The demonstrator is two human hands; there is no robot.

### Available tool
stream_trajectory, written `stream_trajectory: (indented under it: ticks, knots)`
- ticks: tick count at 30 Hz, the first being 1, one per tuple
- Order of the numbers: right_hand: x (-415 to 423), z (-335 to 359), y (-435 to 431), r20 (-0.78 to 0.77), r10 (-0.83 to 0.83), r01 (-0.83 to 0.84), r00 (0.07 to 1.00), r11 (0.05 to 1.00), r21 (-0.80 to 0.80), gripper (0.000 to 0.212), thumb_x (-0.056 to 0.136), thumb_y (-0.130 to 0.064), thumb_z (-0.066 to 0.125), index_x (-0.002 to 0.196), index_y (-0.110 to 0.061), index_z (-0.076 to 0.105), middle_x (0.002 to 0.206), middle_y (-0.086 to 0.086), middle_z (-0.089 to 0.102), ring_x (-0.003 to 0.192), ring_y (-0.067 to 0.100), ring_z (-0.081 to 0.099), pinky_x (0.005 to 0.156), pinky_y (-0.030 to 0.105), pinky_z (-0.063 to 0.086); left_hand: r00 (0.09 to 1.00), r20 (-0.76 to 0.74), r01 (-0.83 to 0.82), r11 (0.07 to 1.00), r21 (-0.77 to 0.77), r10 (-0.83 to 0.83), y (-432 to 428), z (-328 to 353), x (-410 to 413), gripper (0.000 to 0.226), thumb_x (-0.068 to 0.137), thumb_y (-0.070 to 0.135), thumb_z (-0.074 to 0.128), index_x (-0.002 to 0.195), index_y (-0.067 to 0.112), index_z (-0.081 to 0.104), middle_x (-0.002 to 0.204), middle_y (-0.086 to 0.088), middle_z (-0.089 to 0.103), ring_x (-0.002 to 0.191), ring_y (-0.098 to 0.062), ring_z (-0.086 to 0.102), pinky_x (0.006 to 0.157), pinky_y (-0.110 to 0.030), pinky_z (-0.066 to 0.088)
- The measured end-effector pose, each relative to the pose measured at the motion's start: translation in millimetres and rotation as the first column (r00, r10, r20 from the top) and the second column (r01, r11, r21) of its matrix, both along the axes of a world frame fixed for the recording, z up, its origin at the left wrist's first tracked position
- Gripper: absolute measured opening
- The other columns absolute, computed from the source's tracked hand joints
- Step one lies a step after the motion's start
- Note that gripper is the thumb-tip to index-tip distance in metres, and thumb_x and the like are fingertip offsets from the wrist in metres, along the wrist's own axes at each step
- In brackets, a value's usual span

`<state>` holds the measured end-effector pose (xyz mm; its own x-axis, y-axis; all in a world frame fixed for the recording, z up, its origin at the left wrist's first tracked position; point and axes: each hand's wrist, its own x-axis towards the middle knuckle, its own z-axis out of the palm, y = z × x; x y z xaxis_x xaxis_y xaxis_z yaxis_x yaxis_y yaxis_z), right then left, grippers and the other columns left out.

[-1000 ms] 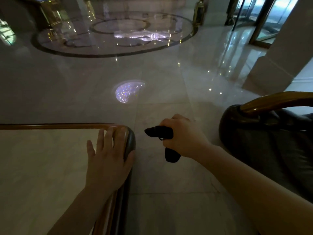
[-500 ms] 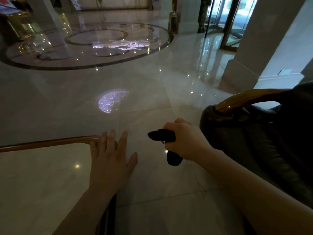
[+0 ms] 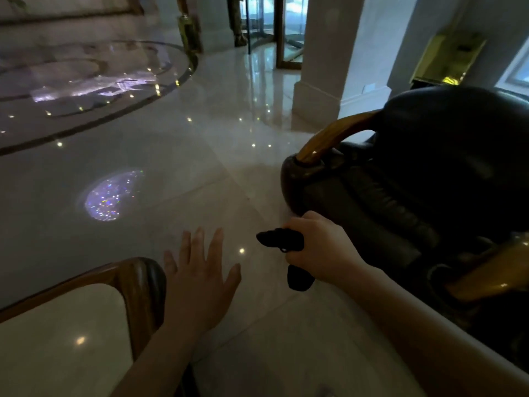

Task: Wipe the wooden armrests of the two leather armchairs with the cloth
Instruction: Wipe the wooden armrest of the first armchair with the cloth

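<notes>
A dark leather armchair (image 3: pixel 429 173) fills the right side. Its far wooden armrest (image 3: pixel 332 136) curves up from the front corner; its near wooden armrest (image 3: pixel 492 270) shows at the right edge. My right hand (image 3: pixel 317 250) is closed around a small dark cloth (image 3: pixel 279 239), whose ends stick out to the left and below the fist, just in front of the chair's front corner. My left hand (image 3: pixel 200 270) hovers flat with fingers spread, holding nothing, beside the table's corner.
A marble-topped table with a rounded wooden rim (image 3: pixel 143 282) sits at the lower left. Glossy marble floor (image 3: pixel 200 138) stretches ahead with light reflections. A white column (image 3: pixel 323 67) and glass doors (image 3: pixel 269 27) stand beyond the chair.
My view has turned right, bringing more of the armchair in. My left hand has lifted off the table's corner. My right hand with the cloth has moved closer to the chair.
</notes>
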<state>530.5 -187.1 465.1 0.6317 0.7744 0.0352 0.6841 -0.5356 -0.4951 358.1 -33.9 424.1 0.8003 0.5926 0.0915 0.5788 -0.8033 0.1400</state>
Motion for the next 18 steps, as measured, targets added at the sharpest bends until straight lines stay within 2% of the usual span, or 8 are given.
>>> stream_trajectory:
  ticks: [3,6,9,14,18]
  knots:
    - [6.3,-3.8,-31.0,-0.018,-0.093,0.093,0.995,0.996,-0.009,0.032,0.078,-0.03,0.073,0.108,-0.037,0.063,0.094,-0.014,0.047,0.073,0.0,0.047,0.058,0.013,0.028,0.996,-0.008,0.084,0.996,-0.016,-0.085,-14.2,-6.3,20.9,0.08,0.087,0.067,0.013,0.155,0.025,0.011,0.162,-0.014,0.018,0.15,-0.035,0.009,0.116,-0.062,0.017]
    - [19.2,-4.6,-67.1,-0.03,-0.194,0.194,0.981,0.981,-0.002,0.03,0.078,-0.032,0.073,0.106,-0.04,0.063,0.096,-0.015,0.049,0.078,0.003,0.052,0.06,0.015,0.033,0.985,-0.012,0.171,0.984,-0.042,-0.172,-35.1,-13.6,49.9,0.077,0.089,0.069,0.011,0.153,0.03,-0.005,0.165,-0.01,0.006,0.152,-0.03,-0.002,0.12,-0.058,0.01]
    - [35.2,-6.1,-106.8,-0.026,-0.288,0.288,0.957,0.958,0.013,0.03,0.077,-0.031,0.072,0.103,-0.042,0.063,0.096,-0.015,0.05,0.081,0.006,0.054,0.061,0.017,0.036,0.97,-0.007,0.241,0.968,-0.067,-0.242,-64.1,-13.4,83.0,0.077,0.09,0.068,0.014,0.153,0.029,-0.002,0.165,-0.01,0.007,0.152,-0.029,0.0,0.12,-0.055,0.008]
    - [62.1,-12.3,-181.0,-0.004,-0.404,0.404,0.915,0.914,0.025,0.034,0.077,-0.036,0.074,0.106,-0.044,0.06,0.097,-0.016,0.048,0.085,0.007,0.054,0.067,0.022,0.043,0.929,0.016,0.37,0.928,-0.045,-0.369,-129.0,-8.9,135.3,0.075,0.094,0.059,0.034,0.154,0.024,0.009,0.161,-0.011,0.021,0.148,-0.032,0.017,0.116,-0.055,0.022]
    - [83.4,-15.5,-238.0,0.008,-0.487,0.486,0.873,0.873,0.045,0.038,0.077,-0.037,0.076,0.11,-0.043,0.059,0.099,-0.015,0.048,0.088,0.008,0.056,0.074,0.028,0.054,0.894,0.029,0.448,0.892,-0.06,-0.447,-181.0,-9.7,176.0,0.076,0.095,0.058,0.037,0.155,0.026,0.004,0.162,-0.01,0.016,0.147,-0.031,0.02,0.115,-0.054,0.023]
